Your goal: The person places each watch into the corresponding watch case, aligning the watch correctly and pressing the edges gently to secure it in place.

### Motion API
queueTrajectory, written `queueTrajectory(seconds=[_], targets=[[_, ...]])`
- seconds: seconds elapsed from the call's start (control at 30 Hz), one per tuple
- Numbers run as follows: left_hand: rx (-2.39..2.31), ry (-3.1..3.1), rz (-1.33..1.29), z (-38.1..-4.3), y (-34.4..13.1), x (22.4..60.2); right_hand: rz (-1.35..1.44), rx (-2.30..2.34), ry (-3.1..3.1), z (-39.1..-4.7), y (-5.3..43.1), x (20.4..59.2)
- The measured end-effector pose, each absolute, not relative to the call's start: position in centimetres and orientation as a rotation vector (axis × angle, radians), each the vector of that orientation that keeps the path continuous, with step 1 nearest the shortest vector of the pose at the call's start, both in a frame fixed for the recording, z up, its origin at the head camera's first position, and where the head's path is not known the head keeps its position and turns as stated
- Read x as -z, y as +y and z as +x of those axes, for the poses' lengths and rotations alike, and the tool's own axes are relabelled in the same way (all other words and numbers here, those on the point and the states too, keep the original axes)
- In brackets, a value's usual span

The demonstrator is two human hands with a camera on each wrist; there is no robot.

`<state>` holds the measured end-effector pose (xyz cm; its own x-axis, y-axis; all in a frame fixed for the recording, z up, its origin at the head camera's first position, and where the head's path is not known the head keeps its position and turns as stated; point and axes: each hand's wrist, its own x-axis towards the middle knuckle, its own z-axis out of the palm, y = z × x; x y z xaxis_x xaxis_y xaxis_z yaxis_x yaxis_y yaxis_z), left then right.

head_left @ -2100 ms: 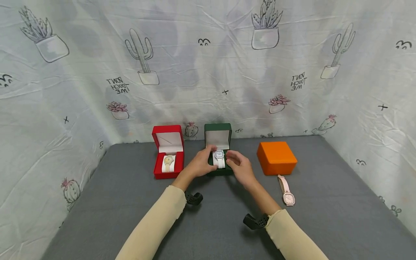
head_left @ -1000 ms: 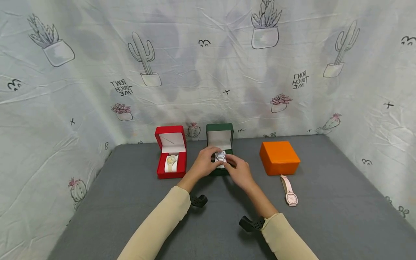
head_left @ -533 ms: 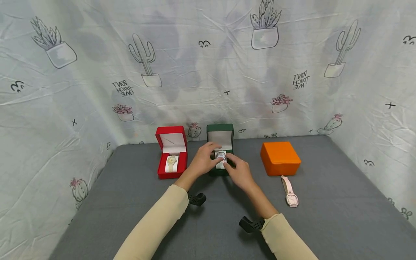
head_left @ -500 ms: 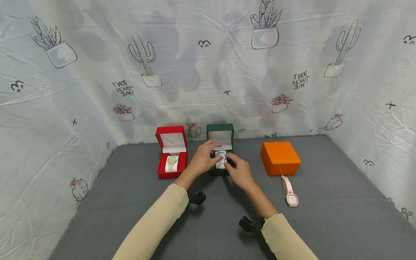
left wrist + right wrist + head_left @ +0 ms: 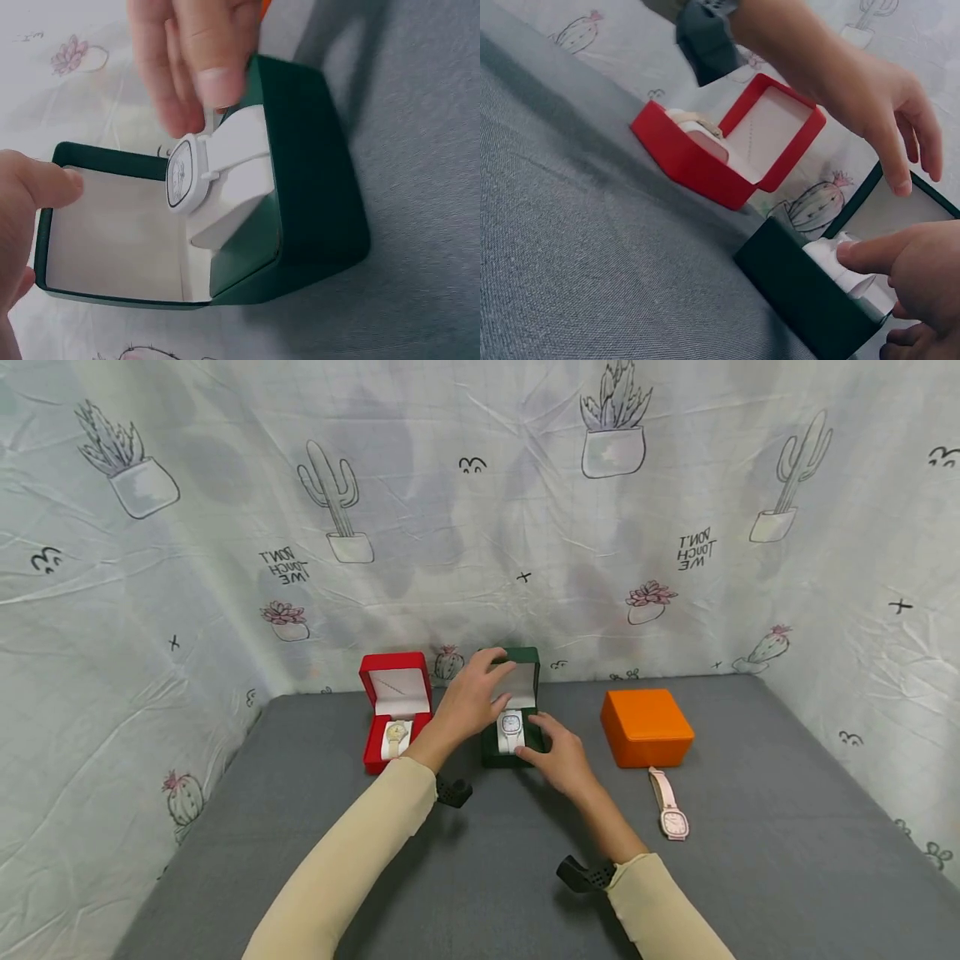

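A white wristwatch (image 5: 512,727) with a squarish face sits around a white cushion inside the green watch box (image 5: 534,742), whose lid stands raised. My left hand (image 5: 468,700) is up at the lid, fingers spread and slightly bent; in the left wrist view its thumb overlaps the pale lid lining (image 5: 120,232). Along the box's right side is my right hand (image 5: 561,758), its thumb and fingers apart. Its thumb tip lies right at the white cushion (image 5: 829,255) in the right wrist view. Neither hand grips the watch.
To the left an open red box (image 5: 375,752) holds a cream-gold watch (image 5: 395,737) on a white cushion. A closed orange box (image 5: 647,727) stands at the right, with a pink watch (image 5: 673,820) lying in front of it. A printed cloth (image 5: 450,510) hangs behind the grey table (image 5: 465,893).
Both hands were at the white watch and its cushion in the green box. My left hand has let go and risen to the lid; the right fingers have parted and drawn slightly right.
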<state>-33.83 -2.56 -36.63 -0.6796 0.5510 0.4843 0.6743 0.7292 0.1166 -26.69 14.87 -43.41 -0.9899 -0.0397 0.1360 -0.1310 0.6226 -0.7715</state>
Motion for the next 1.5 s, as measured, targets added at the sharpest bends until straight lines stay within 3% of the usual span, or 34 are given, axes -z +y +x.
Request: queueTrajectory(seconds=[0.47, 1.5], targets=[[0.295, -2.664, -0.909, -35.1, -2.4, 37.5, 0.154, -1.319, -2.718, -27.0, 14.5, 44.7], [0.033, -2.344, -0.964, -29.8, -3.5, 39.5, 0.079, -1.538, -2.630, -27.1, 14.7, 45.3]])
